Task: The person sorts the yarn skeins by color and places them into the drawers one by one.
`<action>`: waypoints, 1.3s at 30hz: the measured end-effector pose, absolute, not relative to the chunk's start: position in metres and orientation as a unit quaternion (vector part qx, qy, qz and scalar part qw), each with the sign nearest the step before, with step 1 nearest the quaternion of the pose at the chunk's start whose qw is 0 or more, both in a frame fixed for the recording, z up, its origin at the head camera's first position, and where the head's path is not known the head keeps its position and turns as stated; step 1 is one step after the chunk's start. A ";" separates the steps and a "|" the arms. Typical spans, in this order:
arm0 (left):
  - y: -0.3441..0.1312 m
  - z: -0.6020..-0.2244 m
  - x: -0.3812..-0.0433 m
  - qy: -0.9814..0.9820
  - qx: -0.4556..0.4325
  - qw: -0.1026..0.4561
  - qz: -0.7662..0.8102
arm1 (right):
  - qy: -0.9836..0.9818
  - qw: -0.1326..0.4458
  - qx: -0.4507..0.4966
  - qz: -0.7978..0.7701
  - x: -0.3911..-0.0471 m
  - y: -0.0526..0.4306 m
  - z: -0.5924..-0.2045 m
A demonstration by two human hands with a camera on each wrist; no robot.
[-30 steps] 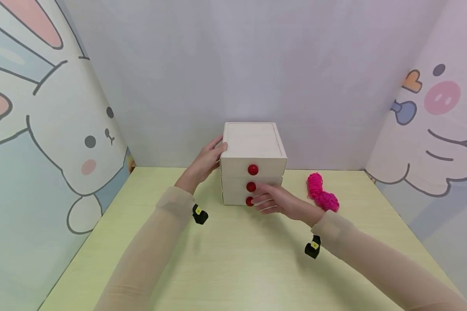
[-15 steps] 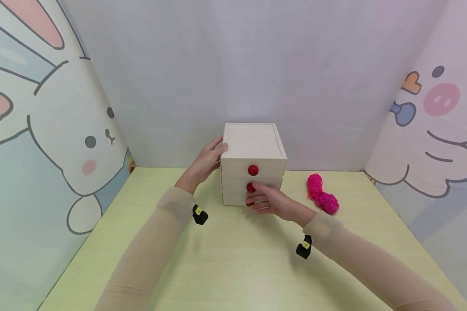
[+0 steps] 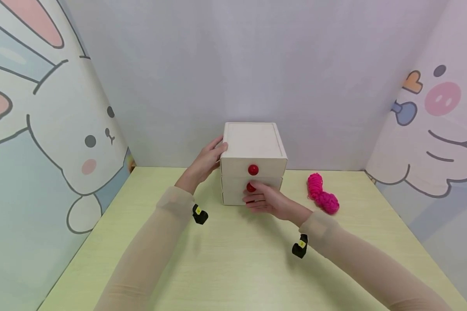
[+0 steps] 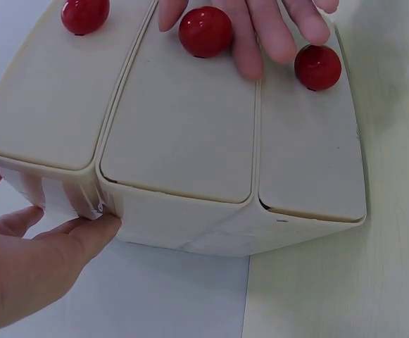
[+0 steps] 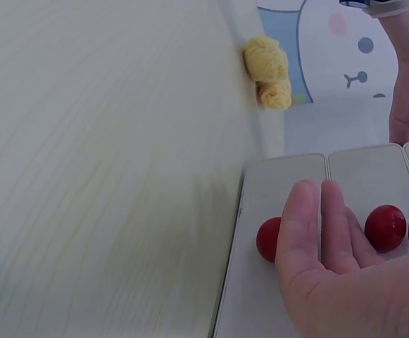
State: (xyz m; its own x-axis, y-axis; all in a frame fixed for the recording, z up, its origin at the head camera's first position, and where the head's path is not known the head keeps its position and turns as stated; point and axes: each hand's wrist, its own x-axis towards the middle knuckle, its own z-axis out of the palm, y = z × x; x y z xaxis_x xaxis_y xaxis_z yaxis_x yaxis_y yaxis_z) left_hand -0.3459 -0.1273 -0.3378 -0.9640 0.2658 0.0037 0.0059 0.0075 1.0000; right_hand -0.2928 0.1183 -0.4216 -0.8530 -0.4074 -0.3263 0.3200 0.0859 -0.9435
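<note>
A white three-drawer box (image 3: 253, 140) stands at the back of the table, its drawers closed. My left hand (image 3: 206, 160) rests on its left side, thumb over the top edge and fingers against the side wall. In front, my right hand (image 3: 270, 202) is at the middle red knob (image 4: 205, 32), with thumb and nearly straight fingers on either side of it. The top red knob (image 3: 253, 169) is untouched. Those fingers mostly hide the lowest red knob (image 4: 317, 67) in the head view; it shows in both wrist views.
A twisted skein of pink yarn (image 3: 323, 193) lies right of the box. The right wrist view shows a yellow yarn skein (image 5: 267, 70) beyond the box. A pale backdrop (image 3: 249, 65) hangs behind, with cartoon-printed panels (image 3: 62, 129) at both sides of the wooden table (image 3: 225, 259).
My right hand has slid slightly left, its thumb and fingers coming around the middle knob. My left hand and the box have stayed in place.
</note>
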 end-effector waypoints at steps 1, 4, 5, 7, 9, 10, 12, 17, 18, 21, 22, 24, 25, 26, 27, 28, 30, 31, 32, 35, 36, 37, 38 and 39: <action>-0.127 -0.337 -0.346 0.705 0.096 0.092 0.697 | 0.684 0.269 -0.028 -0.678 -0.293 0.118 -0.422; -0.127 -0.338 -0.346 0.706 0.096 0.092 0.696 | 0.679 0.267 -0.023 -0.684 -0.294 0.117 -0.423; -0.128 -0.338 -0.346 0.706 0.096 0.091 0.696 | 0.678 0.266 -0.022 -0.685 -0.294 0.117 -0.423; -0.128 -0.338 -0.346 0.706 0.097 0.091 0.695 | 0.675 0.264 -0.019 -0.688 -0.294 0.117 -0.423; -0.128 -0.338 -0.346 0.706 0.097 0.090 0.696 | 0.674 0.262 -0.018 -0.691 -0.294 0.116 -0.423; -0.128 -0.339 -0.347 0.705 0.098 0.090 0.696 | 0.673 0.261 -0.019 -0.692 -0.294 0.116 -0.423; -0.127 -0.339 -0.347 0.703 0.097 0.091 0.698 | 0.672 0.259 -0.018 -0.694 -0.294 0.116 -0.424; -0.128 -0.340 -0.348 0.705 0.096 0.095 0.696 | 0.676 0.255 -0.030 -0.691 -0.293 0.117 -0.426; -0.129 -0.341 -0.348 0.706 0.096 0.095 0.695 | 0.677 0.255 -0.033 -0.690 -0.293 0.118 -0.427; -0.129 -0.341 -0.348 0.706 0.098 0.095 0.695 | 0.678 0.256 -0.040 -0.688 -0.291 0.119 -0.428; -0.129 -0.341 -0.348 0.705 0.098 0.095 0.696 | 0.678 0.257 -0.041 -0.688 -0.290 0.119 -0.428; -0.130 -0.340 -0.347 0.705 0.098 0.095 0.696 | 0.677 0.260 -0.046 -0.687 -0.289 0.120 -0.429; -0.130 -0.340 -0.347 0.705 0.098 0.096 0.696 | 0.678 0.261 -0.049 -0.685 -0.288 0.120 -0.429; -0.130 -0.340 -0.347 0.705 0.097 0.095 0.696 | 0.678 0.263 -0.050 -0.684 -0.286 0.120 -0.428; -0.130 -0.340 -0.347 0.705 0.096 0.095 0.696 | 0.679 0.263 -0.054 -0.683 -0.285 0.120 -0.428; -0.130 -0.340 -0.347 0.706 0.096 0.095 0.696 | 0.680 0.263 -0.057 -0.682 -0.284 0.120 -0.427; -0.129 -0.339 -0.346 0.706 0.095 0.095 0.695 | 0.681 0.263 -0.061 -0.680 -0.281 0.121 -0.426; -0.129 -0.339 -0.346 0.707 0.095 0.094 0.695 | 0.681 0.264 -0.063 -0.680 -0.279 0.121 -0.426; -0.129 -0.339 -0.346 0.707 0.095 0.094 0.694 | 0.681 0.265 -0.066 -0.680 -0.278 0.122 -0.426; -0.129 -0.339 -0.346 0.709 0.094 0.093 0.692 | 0.679 0.266 -0.072 -0.681 -0.274 0.123 -0.426; -0.129 -0.339 -0.346 0.710 0.095 0.093 0.692 | 0.678 0.266 -0.074 -0.682 -0.273 0.123 -0.426; -0.128 -0.339 -0.346 0.709 0.095 0.093 0.692 | 0.677 0.266 -0.075 -0.682 -0.272 0.124 -0.426; -0.128 -0.339 -0.346 0.709 0.095 0.093 0.693 | 0.676 0.266 -0.076 -0.683 -0.271 0.124 -0.427; -0.128 -0.339 -0.347 0.708 0.094 0.093 0.693 | 0.676 0.266 -0.076 -0.683 -0.270 0.124 -0.427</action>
State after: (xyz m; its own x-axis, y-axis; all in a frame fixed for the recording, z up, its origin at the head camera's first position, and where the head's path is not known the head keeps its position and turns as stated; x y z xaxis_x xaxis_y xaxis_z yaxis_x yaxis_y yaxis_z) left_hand -0.3466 -0.1285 -0.3392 -0.9648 0.2629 -0.0018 0.0038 0.0209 0.9998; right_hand -0.2702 0.1241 -0.4267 -0.8472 -0.4655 -0.2563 0.2611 0.0554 -0.9637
